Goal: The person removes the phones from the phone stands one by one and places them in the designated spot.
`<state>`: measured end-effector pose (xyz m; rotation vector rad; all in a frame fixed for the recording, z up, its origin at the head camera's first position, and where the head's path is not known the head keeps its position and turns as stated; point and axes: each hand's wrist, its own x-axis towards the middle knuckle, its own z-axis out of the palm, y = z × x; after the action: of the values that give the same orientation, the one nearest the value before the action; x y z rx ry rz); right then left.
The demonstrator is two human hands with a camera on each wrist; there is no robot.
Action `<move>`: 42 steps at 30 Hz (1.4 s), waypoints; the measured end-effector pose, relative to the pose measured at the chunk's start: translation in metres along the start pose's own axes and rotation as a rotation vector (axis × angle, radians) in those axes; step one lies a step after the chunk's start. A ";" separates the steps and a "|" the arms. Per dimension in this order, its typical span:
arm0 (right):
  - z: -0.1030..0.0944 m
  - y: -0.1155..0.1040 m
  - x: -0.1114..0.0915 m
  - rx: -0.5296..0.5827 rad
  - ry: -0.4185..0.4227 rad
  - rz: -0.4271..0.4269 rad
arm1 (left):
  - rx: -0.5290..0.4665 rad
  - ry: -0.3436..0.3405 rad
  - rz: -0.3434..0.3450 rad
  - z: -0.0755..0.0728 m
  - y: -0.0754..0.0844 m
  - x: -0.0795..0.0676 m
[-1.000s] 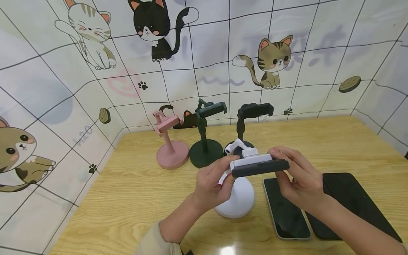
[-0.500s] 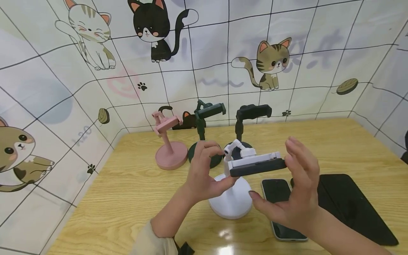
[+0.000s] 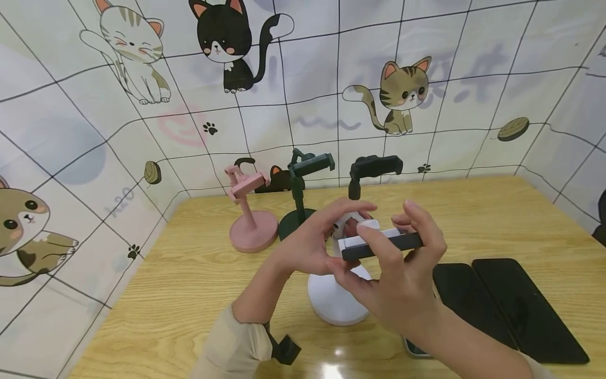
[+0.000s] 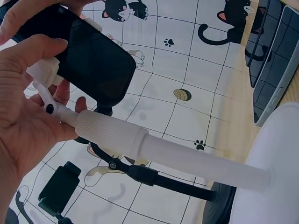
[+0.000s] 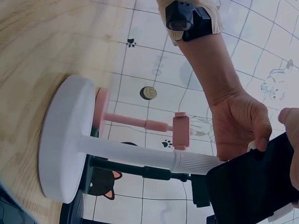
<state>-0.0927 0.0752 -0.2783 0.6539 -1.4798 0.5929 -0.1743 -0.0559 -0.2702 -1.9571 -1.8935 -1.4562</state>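
A white phone stand [image 3: 338, 300] stands upright on its round base, a black smartphone [image 3: 408, 242] in its clamp. My left hand [image 3: 310, 242] holds the stand's head, its thumb at the phone's edge and its fingers curled behind the hinged arm. In the left wrist view that hand [image 4: 18, 98] wraps round the clamp's back above the ribbed collar [image 4: 110, 130]. My right hand [image 3: 407, 279] grips the phone and clamp from the right, partly hiding them. The right wrist view shows the phone [image 5: 257, 182] tilted, with right-hand fingers [image 5: 293, 140] over its edge.
Behind stand a pink phone stand [image 3: 254, 231], a dark green one [image 3: 297, 184] and a black one [image 3: 376, 166]. Two dark devices, a phone [image 3: 466, 295] and a larger slab [image 3: 530, 310], lie at the right. A cat-print sheet [image 3: 307, 79] backs the wooden table [image 3: 180, 316].
My right hand let go of the phone's right end, spread open, then came back round the phone and clamp. The left hand shifted up behind the stand's head.
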 end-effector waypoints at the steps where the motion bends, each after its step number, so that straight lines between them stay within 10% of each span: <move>1: 0.002 0.000 0.000 -0.015 0.017 0.006 | 0.018 -0.006 0.008 -0.001 -0.001 0.001; 18: 0.015 0.005 -0.006 -0.104 0.145 0.019 | -0.024 -0.064 0.049 -0.004 -0.008 0.012; 42: 0.009 0.006 0.002 0.047 0.054 0.080 | -0.068 -0.028 0.105 -0.001 -0.012 0.015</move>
<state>-0.1027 0.0728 -0.2762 0.6125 -1.4509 0.7041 -0.1874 -0.0419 -0.2669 -2.0821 -1.7445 -1.4914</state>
